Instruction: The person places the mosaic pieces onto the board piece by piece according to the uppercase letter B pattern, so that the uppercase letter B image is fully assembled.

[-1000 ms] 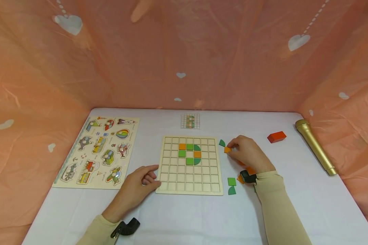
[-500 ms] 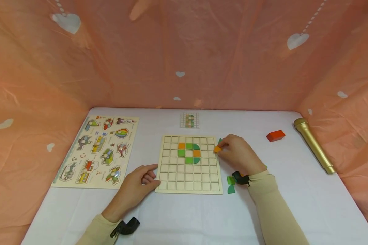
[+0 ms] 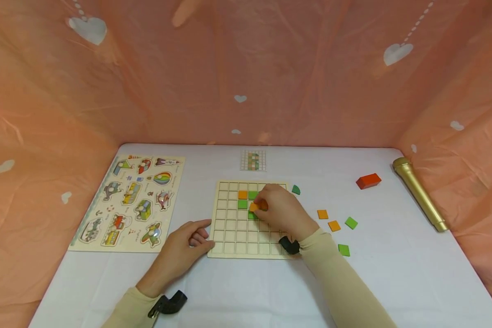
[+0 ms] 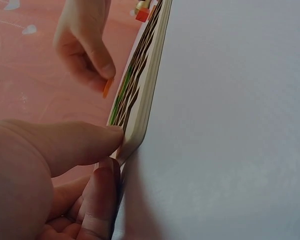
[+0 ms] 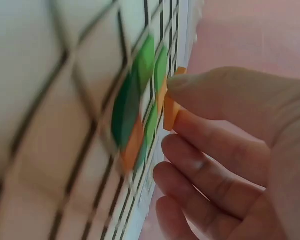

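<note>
A wooden board (image 3: 229,236) with a square grid lies mid-table. My left hand (image 3: 182,250) holds it by the left edge near the front corner, thumb on the rim and a fingertip just under it in the left wrist view. My right hand (image 3: 284,208) pinches an orange square tile (image 3: 253,207) between thumb and index finger, close over the bare cell among the laid tiles. Beside that cell sit a green square (image 3: 242,204) and an orange square (image 3: 243,195). In the right wrist view a dark green rounded piece (image 5: 125,112) shows; my hand hides it in the head view.
Loose orange tiles (image 3: 334,226), green squares (image 3: 344,250) and a green quarter-circle (image 3: 296,189) lie right of the board. A small pattern card (image 3: 253,161) lies behind it. A vehicle puzzle (image 3: 127,205) is left; a red block (image 3: 368,181) and golden microphone (image 3: 420,195) are right.
My right hand has picked up an orange square from beside the board and carried it left over the laid tiles. The left hand stays at the board's edge.
</note>
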{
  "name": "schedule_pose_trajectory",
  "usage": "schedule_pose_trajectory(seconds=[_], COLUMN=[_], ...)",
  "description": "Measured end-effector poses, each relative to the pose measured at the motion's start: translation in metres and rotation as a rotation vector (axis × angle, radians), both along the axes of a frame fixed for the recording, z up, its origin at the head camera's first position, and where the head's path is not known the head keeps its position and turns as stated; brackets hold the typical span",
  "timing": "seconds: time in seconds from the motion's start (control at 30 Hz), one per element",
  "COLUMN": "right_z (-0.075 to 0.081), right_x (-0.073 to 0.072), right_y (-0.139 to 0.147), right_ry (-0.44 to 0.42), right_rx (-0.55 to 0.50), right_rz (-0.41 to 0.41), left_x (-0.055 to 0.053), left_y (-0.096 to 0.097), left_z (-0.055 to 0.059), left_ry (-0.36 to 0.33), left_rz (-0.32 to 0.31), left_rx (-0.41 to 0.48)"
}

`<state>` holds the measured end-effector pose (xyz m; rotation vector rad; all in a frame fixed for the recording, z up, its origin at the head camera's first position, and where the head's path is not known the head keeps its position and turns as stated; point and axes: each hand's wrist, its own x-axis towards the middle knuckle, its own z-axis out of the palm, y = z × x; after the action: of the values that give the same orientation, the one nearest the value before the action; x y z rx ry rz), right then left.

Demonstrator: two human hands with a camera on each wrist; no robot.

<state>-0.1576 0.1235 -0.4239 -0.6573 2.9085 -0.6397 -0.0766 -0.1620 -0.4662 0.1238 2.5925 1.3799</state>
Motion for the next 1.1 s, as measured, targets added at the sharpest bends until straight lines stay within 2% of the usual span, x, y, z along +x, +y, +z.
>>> schedule_pose_trajectory(seconds=[0.17, 0.33, 1.1], right_z=[-0.005, -0.008, -0.011], right_x=[0.007, 0.013, 0.011], right_y=[-0.02, -0.026, -0.031], right_ry=[0.034, 0.061, 0.09], right_rx=[0.014, 0.024, 0.045], right_rz=[0.057, 0.064, 0.062], left_x=[0.001, 0.001, -0.001], left_y=[0.001, 0.002, -0.001], left_z=[0.001, 0.001, -0.001], left_ry=[-0.011, -0.011, -0.006], left_rz=[0.004, 0.006, -0.001], left_rx=[0.017, 0.013, 0.005])
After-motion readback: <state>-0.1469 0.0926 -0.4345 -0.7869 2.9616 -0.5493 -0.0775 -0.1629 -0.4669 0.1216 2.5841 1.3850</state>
